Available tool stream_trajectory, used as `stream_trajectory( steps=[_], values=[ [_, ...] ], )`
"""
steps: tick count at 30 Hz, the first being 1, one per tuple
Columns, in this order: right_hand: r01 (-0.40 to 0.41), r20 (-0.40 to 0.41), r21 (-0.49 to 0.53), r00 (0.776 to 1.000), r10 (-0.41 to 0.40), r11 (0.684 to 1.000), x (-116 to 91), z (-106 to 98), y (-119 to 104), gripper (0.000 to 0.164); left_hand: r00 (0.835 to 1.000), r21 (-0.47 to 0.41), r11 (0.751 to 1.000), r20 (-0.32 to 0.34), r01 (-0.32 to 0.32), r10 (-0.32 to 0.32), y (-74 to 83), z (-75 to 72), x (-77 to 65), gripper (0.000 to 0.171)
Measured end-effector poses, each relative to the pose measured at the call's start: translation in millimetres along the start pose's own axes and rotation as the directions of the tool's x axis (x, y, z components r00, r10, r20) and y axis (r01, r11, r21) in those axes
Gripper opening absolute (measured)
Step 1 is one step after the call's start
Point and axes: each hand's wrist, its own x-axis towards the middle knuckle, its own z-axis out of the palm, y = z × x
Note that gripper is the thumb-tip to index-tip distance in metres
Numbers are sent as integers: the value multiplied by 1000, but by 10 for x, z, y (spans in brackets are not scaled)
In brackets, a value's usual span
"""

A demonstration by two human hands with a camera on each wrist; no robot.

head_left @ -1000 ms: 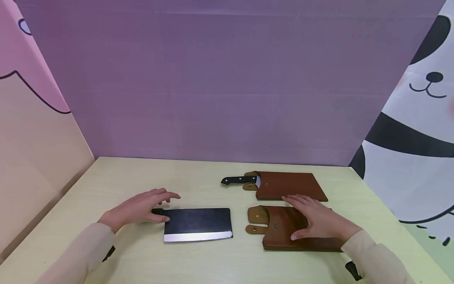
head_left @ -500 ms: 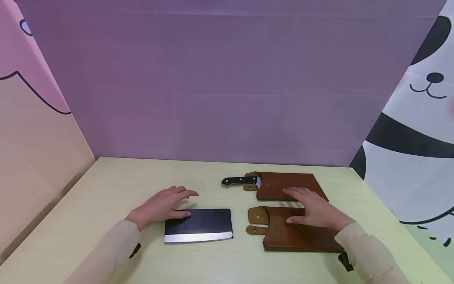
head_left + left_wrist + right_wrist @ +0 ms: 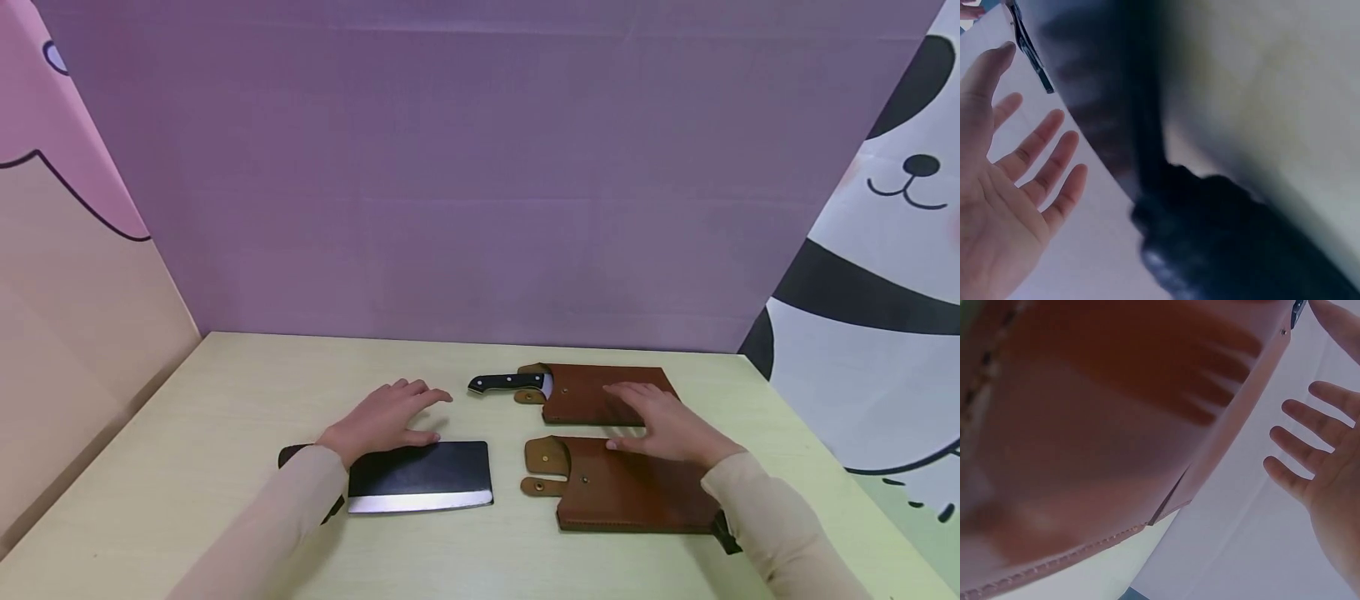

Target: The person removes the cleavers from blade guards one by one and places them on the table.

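Note:
My left hand (image 3: pixel 386 423) hovers over the back edge of a cleaver (image 3: pixel 420 471), fingers spread and holding nothing. Flat on the table, the cleaver has a dark blade with a bright edge toward me; my sleeve covers part of its black handle (image 3: pixel 291 452). Over the gap between two brown leather sheaths is my right hand (image 3: pixel 671 425), its fingers also extended. The near sheath (image 3: pixel 637 504) has its tan flap and strap unfastened. From the far sheath (image 3: pixel 600 393) sticks the black riveted handle (image 3: pixel 506 382) of a knife. Both wrist views show bare palms (image 3: pixel 1010 200).
The pale wooden table (image 3: pixel 315 358) ends at a purple backdrop (image 3: pixel 480 183). Side walls with cartoon prints, including a panda (image 3: pixel 862 333), stand to the left and right. Table surface shows to the left of the cleaver and along the front.
My left hand has moved right and away from me, from the cleaver's handle to above its blade. My right hand has shifted slightly farther away. The cleaver and sheaths stay put.

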Motion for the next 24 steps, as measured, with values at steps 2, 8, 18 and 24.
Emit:
stream_trajectory(
  steps=[2,8,18,24],
  values=[
    [-2,4,1,1000,2,1000,20,-8,18,81,1000,8,1000,6,15,-15,29,-1,52,49],
    [-20,18,-8,1000,20,1000,88,-38,67,82,998,47,997,21,58,-59,94,-17,195,51],
    [8,5,-32,1000,-7,999,221,-79,133,82,995,80,993,24,90,-92,169,-62,436,55],
    [4,-3,-20,1000,-4,1000,287,-83,122,82,993,72,991,19,114,-116,202,-21,595,54]
  ],
)
